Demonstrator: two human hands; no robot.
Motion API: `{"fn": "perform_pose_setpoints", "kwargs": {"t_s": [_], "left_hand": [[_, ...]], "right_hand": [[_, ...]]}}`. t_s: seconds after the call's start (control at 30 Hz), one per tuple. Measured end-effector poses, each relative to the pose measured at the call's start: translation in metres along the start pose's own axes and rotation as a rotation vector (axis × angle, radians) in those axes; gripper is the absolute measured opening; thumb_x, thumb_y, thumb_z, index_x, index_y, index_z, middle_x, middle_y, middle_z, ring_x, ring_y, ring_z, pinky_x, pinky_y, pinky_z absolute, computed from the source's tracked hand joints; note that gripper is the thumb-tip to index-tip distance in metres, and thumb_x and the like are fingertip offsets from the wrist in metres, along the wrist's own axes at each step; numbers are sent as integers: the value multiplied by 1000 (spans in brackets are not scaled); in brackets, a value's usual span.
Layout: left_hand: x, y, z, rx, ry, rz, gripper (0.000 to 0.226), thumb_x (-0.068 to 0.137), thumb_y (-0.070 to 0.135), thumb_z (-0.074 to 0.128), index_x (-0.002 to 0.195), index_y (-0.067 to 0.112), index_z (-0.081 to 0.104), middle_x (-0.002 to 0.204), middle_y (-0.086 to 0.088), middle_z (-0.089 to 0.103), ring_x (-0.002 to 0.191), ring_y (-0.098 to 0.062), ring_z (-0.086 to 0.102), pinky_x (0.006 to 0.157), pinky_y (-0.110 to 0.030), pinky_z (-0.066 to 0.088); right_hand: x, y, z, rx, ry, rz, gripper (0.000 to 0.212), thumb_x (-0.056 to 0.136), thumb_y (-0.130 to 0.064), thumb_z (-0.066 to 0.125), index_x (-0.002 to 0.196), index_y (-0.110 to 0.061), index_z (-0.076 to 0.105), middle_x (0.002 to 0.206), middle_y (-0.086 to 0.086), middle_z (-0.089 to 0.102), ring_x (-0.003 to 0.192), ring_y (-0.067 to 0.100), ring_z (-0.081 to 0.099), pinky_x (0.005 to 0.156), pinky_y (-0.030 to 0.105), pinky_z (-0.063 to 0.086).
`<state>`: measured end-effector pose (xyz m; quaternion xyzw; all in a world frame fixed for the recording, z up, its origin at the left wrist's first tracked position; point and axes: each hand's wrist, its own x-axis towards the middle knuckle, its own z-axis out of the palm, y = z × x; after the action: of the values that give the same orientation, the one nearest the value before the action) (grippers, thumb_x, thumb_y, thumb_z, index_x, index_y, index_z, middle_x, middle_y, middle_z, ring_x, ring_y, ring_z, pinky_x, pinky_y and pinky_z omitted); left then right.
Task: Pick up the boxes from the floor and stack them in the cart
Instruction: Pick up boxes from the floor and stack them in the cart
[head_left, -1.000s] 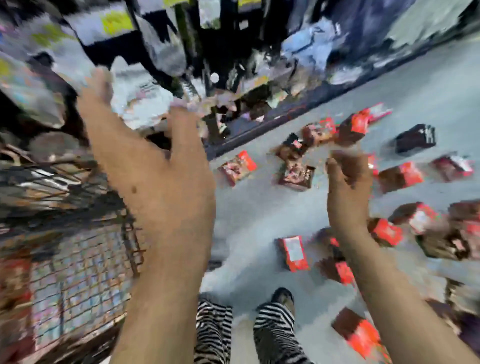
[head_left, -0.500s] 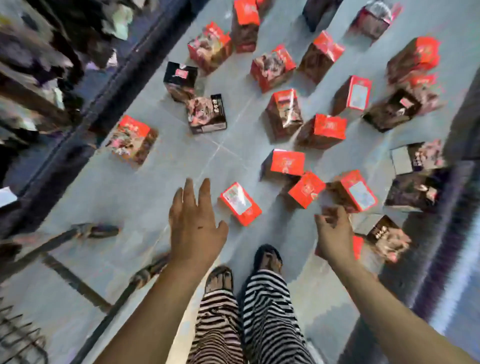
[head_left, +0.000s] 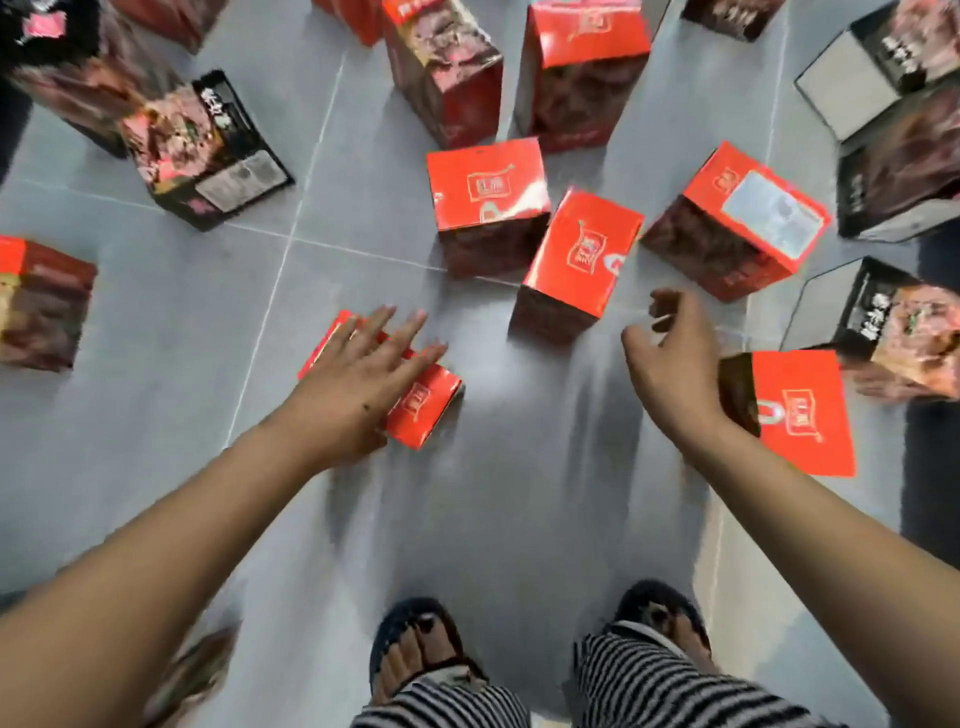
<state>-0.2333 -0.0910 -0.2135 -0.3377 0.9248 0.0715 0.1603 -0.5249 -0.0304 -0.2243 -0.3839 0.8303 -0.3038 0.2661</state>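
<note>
Two hands reach over boxes (head_left: 488, 192) scattered on the floor (head_left: 156, 322): left hand (head_left: 358, 384), fingers straight, covers a small red box (head_left: 428, 410) mid-frame; right hand (head_left: 670, 364), grip loosely curled, holds nothing.

The left hand (head_left: 358, 384) hides most of a small red box (head_left: 427, 410). Beyond it, far boxes (head_left: 441, 67) are blurry and cut off.

Floor (head_left: 156, 312): large grey tiles, smooth, laid square. Pale grout lines (head_left: 291, 236) cross left of centre, one running up the frame, one running across it. A further joint runs lower right. Whitish sheen (head_left: 467, 384) on the tiles mid-frame. Light is soft and even, shadows short and blurred. Dark strip (head_left: 930, 467) along the right edge, nature unclear.
</note>
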Motion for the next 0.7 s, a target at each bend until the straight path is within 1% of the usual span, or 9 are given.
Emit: {"fn": "perform_pose_setpoints", "kwargs": {"t_s": [0.07,0.2,0.27,0.33,0.43,0.5,0.57,0.63,0.7], "left_hand": [[14,-10,8,12,23,74,107,40,38,88,137,23,45,140,-12,52,121,-42,53,95,-55,43],[26,-25,13,-15,27,93,95,40,47,78,129,31,49,121,5,60,109,-27,58,89,-44,43],[29,-25,16,-30,30,59,94,39,49,73,128,34,47,116,9,59,107,-24,57,88,-41,42],[31,-23,18,-58,30,14,94,39,49,72,127,38,42,114,9,59,106,-24,56,89,-40,40],[28,-18,18,-83,23,-59,96,38,49,76,125,40,35,112,8,58,104,-25,55,88,-38,38],[26,-17,21,-100,40,-85,94,42,49,76,126,40,36,111,8,58,102,-25,54,87,-37,37],[26,-20,21,-147,45,-122,90,45,50,73,128,40,39,111,10,56,103,-22,52,90,-35,35],[27,-23,24,-193,42,-168,88,47,53,71,128,43,38,108,14,53,102,-19,50,93,-34,34],[27,-22,24,-217,60,-207,87,46,54,69,127,43,38,105,15,51,100,-18,48,93,-35,35]], "right_hand": [[15,11,11,20,43,-32,49,74,-22,51,119,-5,49,112,11,56,102,28,52,88,39,43],[38,26,26,77,90,-130,54,70,-17,54,123,-6,45,107,2,47,105,31,50,88,43,45],[43,31,28,56,7,-167,64,70,-19,55,131,-6,39,115,5,47,113,29,47,93,41,43],[47,39,26,-41,-154,-184,72,75,-14,62,139,-6,31,127,11,46,121,29,43,100,38,38],[57,40,22,-141,-336,-129,87,77,-4,69,147,-12,18,137,11,42,123,28,43,98,37,41],[74,36,21,-20,-378,-38,101,76,1,71,150,-22,7,138,10,38,118,27,47,91,38,46],[97,32,22,155,-432,-19,116,73,7,74,149,-40,-1,140,9,35,121,28,46,90,42,51],[115,29,23,240,-501,-73,118,72,9,74,145,-50,1,142,6,37,124,28,45,89,44,54],[117,25,23,259,-563,-137,104,74,10,71,145,-41,15,138,2,43,126,24,46,90,41,53]]}}
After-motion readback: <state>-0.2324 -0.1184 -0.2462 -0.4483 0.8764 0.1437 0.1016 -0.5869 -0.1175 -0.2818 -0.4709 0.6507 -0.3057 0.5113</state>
